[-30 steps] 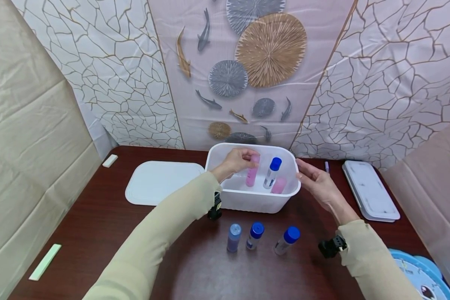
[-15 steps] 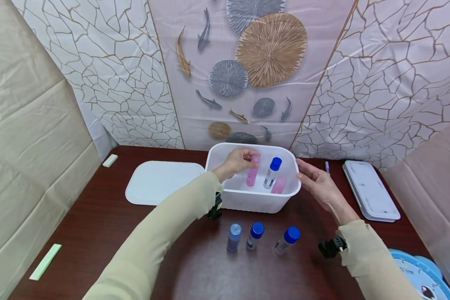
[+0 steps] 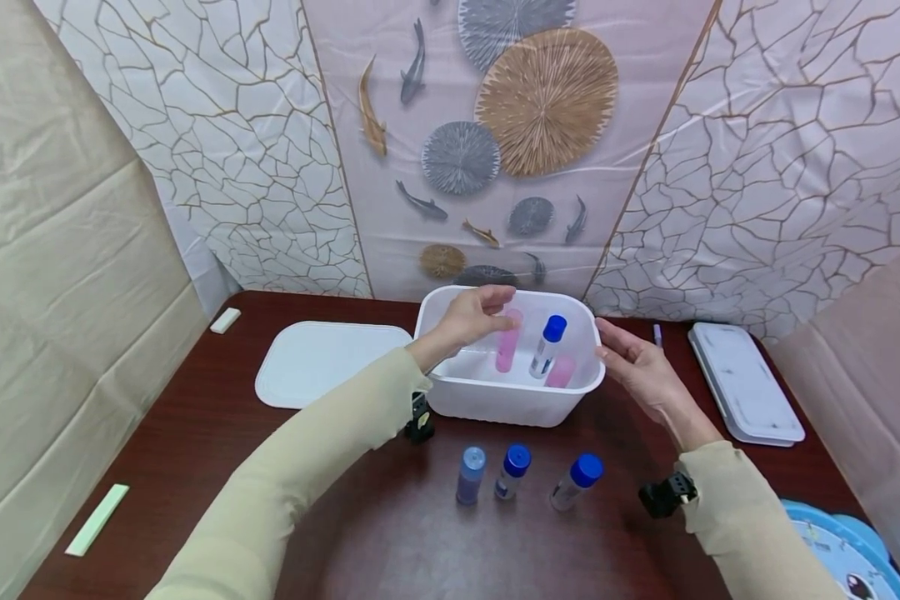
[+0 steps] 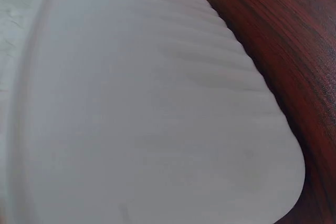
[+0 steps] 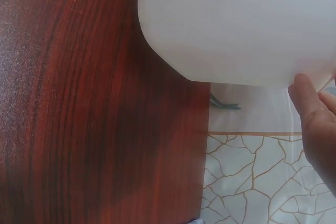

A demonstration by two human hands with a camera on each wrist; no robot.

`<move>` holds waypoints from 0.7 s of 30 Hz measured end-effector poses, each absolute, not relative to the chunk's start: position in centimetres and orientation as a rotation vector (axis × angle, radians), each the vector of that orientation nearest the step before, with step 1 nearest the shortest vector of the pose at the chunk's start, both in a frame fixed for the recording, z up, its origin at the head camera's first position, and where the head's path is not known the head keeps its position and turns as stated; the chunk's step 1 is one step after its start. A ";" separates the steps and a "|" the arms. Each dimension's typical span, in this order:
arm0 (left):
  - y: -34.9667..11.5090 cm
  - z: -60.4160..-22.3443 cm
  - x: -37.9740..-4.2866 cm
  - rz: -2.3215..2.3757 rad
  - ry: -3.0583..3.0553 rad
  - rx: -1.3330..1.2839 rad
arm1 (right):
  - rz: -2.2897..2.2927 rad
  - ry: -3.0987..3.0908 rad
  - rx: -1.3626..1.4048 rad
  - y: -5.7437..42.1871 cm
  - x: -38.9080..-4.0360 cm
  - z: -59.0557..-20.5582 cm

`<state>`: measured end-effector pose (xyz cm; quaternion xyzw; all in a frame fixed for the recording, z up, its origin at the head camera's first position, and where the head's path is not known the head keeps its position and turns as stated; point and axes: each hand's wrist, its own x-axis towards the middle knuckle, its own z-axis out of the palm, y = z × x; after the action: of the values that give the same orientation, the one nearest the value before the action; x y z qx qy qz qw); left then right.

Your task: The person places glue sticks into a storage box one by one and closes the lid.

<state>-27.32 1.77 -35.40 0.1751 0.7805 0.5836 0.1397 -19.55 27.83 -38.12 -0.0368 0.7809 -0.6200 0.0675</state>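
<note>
A white plastic bin [image 3: 504, 407] stands at the back of the table. Inside are a pink glue stick [image 3: 506, 352], a white glue stick with a blue cap [image 3: 546, 348] and a pink item [image 3: 560, 372] partly hidden by the front wall. My left hand [image 3: 467, 321] is over the bin, thumb and fingers parted, with the thumb close to the pink stick's top; whether they touch I cannot tell. The right hand [image 3: 641, 372] steadies the bin's right end with straight fingers; in the right wrist view its thumb [image 5: 304, 90] presses the bin wall [image 5: 236, 30].
In front of the bin stand a bluish glue stick [image 3: 470, 477] and two blue-capped ones, a middle stick [image 3: 512, 472] and a right stick [image 3: 576, 482]. A white lid [image 3: 326, 360] lies left, a white case [image 3: 746, 383] right. A blue round object [image 3: 832, 542] sits front right.
My left hand has let go of the pink glue stick: its fingers spread and it drew back slightly left. The stick stays in the bin. The right hand keeps its place.
</note>
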 end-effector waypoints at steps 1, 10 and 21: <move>1.4 -35.0 -27.0 1.717 2.231 0.517 | -1.871 2.353 -0.114 27.9 -19.6 -38.1; -2.3 -33.5 -22.3 1.790 2.022 0.643 | -1.887 2.345 -0.120 27.8 -19.5 -38.3; -6.0 -35.9 -17.7 1.603 1.770 0.800 | -1.810 2.398 -0.121 27.9 -19.5 -38.1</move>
<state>-17.66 -5.96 -35.86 0.3024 0.6690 0.6058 0.3067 -19.51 27.90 -38.09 -0.0403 0.7956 -0.6007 0.0673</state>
